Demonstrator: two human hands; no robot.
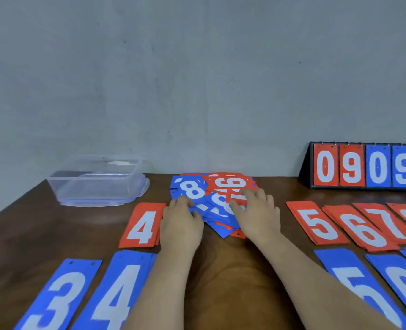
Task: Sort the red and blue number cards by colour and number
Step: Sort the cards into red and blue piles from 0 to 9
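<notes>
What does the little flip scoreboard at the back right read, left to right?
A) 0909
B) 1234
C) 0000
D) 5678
A: the scoreboard by the wall shows a red 0 and 9, then a blue 0 and 9.

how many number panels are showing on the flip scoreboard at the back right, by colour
red panels: 2 (a 0 and a 9)
blue panels: 2 (a 0 and a 9)
total on the scoreboard: 4
</notes>
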